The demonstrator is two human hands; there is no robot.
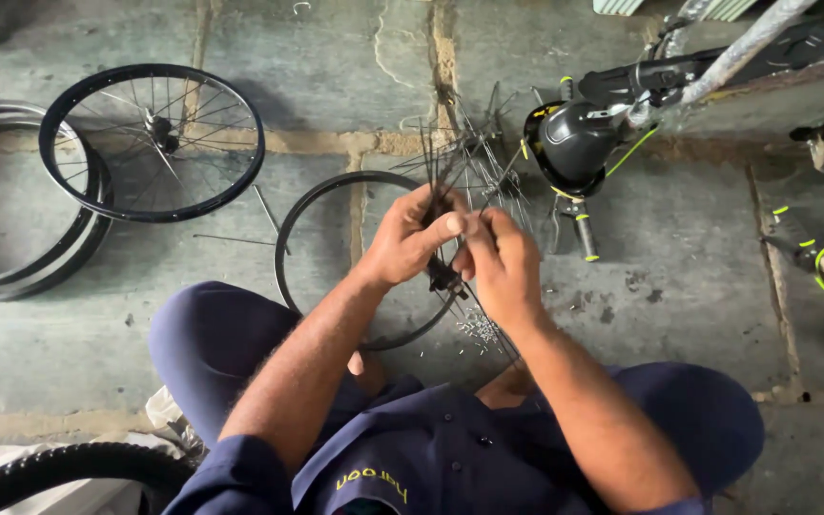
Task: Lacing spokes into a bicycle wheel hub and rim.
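The person sat on the stone floor (355,67) with a bare black rim (321,195) between the knees. The left hand (412,234) pinched a fan of thin spokes (460,157), steadying them upright, while the right hand (498,262) closed on the hub (442,277) below. A finished wheel (150,141) lay well apart.

Bare rim (307,205) on floor just before my knees; spoked wheel (152,141) well left of it, saddle (576,141) right, loose nipples (477,329) at its near-right edge.
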